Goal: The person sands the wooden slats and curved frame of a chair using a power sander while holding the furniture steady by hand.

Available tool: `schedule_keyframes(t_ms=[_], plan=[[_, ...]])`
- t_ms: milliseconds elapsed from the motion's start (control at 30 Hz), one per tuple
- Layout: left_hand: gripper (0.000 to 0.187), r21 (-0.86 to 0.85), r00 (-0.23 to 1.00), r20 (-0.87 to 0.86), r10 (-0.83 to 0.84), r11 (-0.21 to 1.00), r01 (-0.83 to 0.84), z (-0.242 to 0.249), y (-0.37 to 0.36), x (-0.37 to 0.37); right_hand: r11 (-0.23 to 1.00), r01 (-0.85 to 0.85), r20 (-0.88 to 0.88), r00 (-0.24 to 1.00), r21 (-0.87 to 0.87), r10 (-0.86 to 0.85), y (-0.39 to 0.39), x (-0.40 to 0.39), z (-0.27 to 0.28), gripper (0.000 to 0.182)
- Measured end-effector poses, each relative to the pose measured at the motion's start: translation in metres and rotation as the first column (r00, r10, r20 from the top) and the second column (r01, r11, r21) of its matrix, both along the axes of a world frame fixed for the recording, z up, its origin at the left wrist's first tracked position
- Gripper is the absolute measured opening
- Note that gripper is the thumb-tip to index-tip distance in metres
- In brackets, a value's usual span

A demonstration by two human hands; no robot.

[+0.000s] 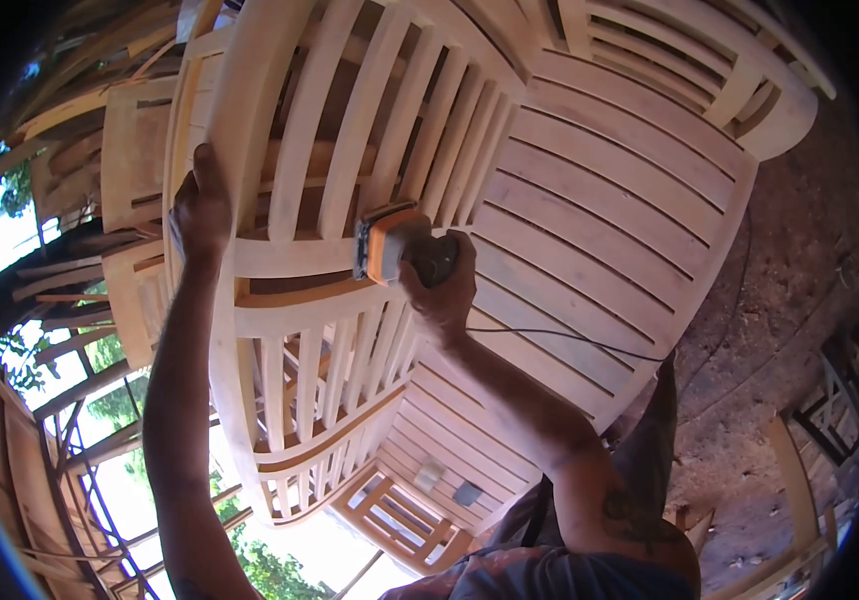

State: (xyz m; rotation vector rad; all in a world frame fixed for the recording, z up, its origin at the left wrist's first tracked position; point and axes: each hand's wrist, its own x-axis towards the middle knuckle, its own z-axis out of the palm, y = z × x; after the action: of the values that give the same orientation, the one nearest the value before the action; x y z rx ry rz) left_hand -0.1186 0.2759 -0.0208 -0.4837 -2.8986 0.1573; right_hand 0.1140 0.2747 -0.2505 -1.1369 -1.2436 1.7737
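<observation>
A slatted wooden bench (609, 200) of pale bare wood fills the middle of the head view. My right hand (444, 285) is closed around an orange and dark grey electric sander (386, 245). The sander's flat pad faces the curved middle rail (294, 258) of the backrest and appears to touch it. Further left, my left hand (202, 208) grips the edge of the long top rail (261, 100), its thumb along the near face and the other fingers partly hidden. A thin power cord (569, 332) runs from beneath my right wrist across the seat slats.
Two small pads or paper pieces, one pale (429, 474) and one grey (467, 493), lie on the seat's lower end. Slatted armrests (394, 522) close the bench ends. Wooden pieces (794, 480) lie on the brown dirt floor (729, 400). Stacked timber (139, 160) stands behind the backrest.
</observation>
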Motion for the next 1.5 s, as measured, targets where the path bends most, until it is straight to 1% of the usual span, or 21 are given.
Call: schedule_keyframes(t_ms=[33,67,167,267,300,333,400,500,600,667,733,800,867,900,1000,1033,1067,1133,1233,1333,1500], plan=[[0.084,0.028,0.999,0.019,0.027,0.999,-0.027,-0.001,0.001,-0.002,0.996,-0.025,0.008,1.000,0.091,0.025,0.003,0.003,0.021,0.070],[0.084,0.030,1.000,0.021,0.020,0.999,-0.020,-0.003,0.001,-0.003,0.988,-0.038,-0.050,0.998,0.149,0.046,0.002,0.005,0.036,0.072],[0.084,0.028,1.000,0.022,0.018,0.999,-0.019,-0.001,0.001,-0.002,0.941,-0.028,-0.171,0.981,0.337,0.090,-0.015,0.007,0.040,0.071],[0.085,0.029,0.999,0.033,0.035,0.999,-0.036,0.000,0.004,0.000,0.970,0.001,-0.145,0.989,0.245,0.036,-0.026,0.013,0.006,0.071],[0.085,0.033,0.999,0.037,0.035,0.999,-0.036,0.001,0.005,0.002,0.969,0.004,-0.046,0.999,0.249,0.008,-0.024,0.011,-0.013,0.073],[0.085,0.038,0.999,0.040,0.034,0.999,-0.036,0.002,0.005,0.003,0.997,-0.037,0.009,0.999,0.069,0.036,-0.015,0.007,-0.017,0.075],[0.085,0.028,0.999,0.029,0.018,0.999,-0.019,-0.002,0.001,-0.005,1.000,0.001,0.016,1.000,-0.008,0.000,0.005,-0.002,-0.013,0.076],[0.085,0.024,0.999,0.039,0.038,0.999,-0.039,0.000,0.003,-0.003,0.988,-0.042,-0.014,0.999,0.146,0.045,0.030,-0.003,0.035,0.073],[0.085,0.037,0.997,0.040,0.060,0.997,-0.062,0.001,0.003,0.001,0.944,0.001,-0.134,0.990,0.330,0.046,0.012,-0.003,0.050,0.075],[0.084,0.046,0.997,0.045,0.063,0.997,-0.065,0.000,0.007,0.001,0.921,-0.013,-0.178,0.980,0.390,0.089,-0.006,0.007,0.040,0.076],[0.084,0.050,0.995,0.060,0.076,0.996,-0.079,0.002,0.006,0.002,0.957,0.032,-0.202,0.979,0.287,0.028,-0.019,0.012,0.014,0.072],[0.084,0.054,0.995,0.060,0.081,0.995,-0.084,0.003,0.008,0.005,0.985,-0.009,-0.043,0.999,0.173,0.017,-0.006,0.009,-0.006,0.072],[0.084,0.059,0.995,0.058,0.078,0.995,-0.082,0.004,0.008,0.006,0.999,0.008,0.031,0.999,0.049,-0.010,0.015,-0.003,-0.004,0.072],[0.083,0.067,0.996,0.056,0.074,0.995,-0.078,0.004,0.008,0.006,0.996,0.035,0.012,0.999,0.088,-0.036,0.023,-0.007,0.001,0.072],[0.082,0.062,0.996,0.044,0.072,0.995,-0.075,0.002,0.010,0.006,0.979,-0.035,-0.064,0.997,0.199,0.048,0.031,-0.004,0.037,0.074],[0.082,0.052,0.997,0.036,0.075,0.996,-0.076,0.002,0.009,0.005,0.962,-0.037,-0.090,0.994,0.271,0.064,0.024,-0.001,0.043,0.074],[0.082,0.055,0.997,0.034,0.064,0.996,-0.065,0.002,0.006,0.003,0.935,-0.008,-0.136,0.989,0.354,0.060,0.014,0.000,0.041,0.074],[0.083,0.066,0.999,0.032,0.029,0.997,-0.031,-0.001,0.003,-0.002,0.895,-0.013,-0.195,0.975,0.446,0.111,0.001,0.011,0.027,0.075],[0.083,0.081,0.999,0.029,0.035,0.996,-0.038,-0.001,0.003,0.001,0.959,-0.019,-0.133,0.989,0.283,0.059,0.003,0.012,0.003,0.074],[0.082,0.080,0.998,0.027,0.050,0.995,-0.052,0.000,0.005,0.004,0.954,0.028,-0.116,0.993,0.297,0.007,0.041,-0.007,-0.013,0.077],[0.079,0.096,0.999,0.028,0.015,0.995,-0.017,-0.002,0.003,0.002,0.946,0.077,-0.096,0.994,0.314,-0.049,0.118,-0.040,-0.020,0.071]])
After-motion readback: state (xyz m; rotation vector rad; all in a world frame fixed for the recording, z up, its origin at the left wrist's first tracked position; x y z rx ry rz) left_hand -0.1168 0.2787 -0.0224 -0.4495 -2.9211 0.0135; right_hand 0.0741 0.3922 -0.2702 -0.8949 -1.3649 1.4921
